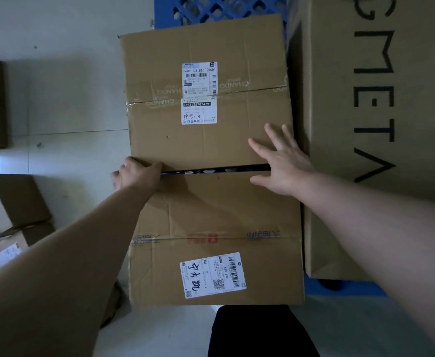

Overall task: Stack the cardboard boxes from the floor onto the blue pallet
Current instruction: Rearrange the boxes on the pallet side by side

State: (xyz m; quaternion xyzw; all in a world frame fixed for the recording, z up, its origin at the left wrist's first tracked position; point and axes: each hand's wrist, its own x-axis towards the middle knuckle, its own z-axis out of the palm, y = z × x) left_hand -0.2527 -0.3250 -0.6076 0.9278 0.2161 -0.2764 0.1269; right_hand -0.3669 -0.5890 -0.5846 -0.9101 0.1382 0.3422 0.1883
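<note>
Bare forearms are reaching up from the bottom corners of the frame toward its centre. The left hand (136,173) is curling its fingers over the near left corner of the far brown cardboard box (159,60), gripping its edge. The right hand (280,163) is lying flat with fingers spread wide, bridging the dark gap between that box and the near brown cardboard box (211,207). Both boxes are sitting end to end in mid-frame, each bearing a white shipping label. Just beside them, a large tan cardboard box with black letters (340,176) is filling the right side. The blue plastic lattice pallet (224,6) is showing at the top edge and through the gap. Along the left edge, more brown cardboard boxes (13,202) are sitting on the pale floor (69,86).
</note>
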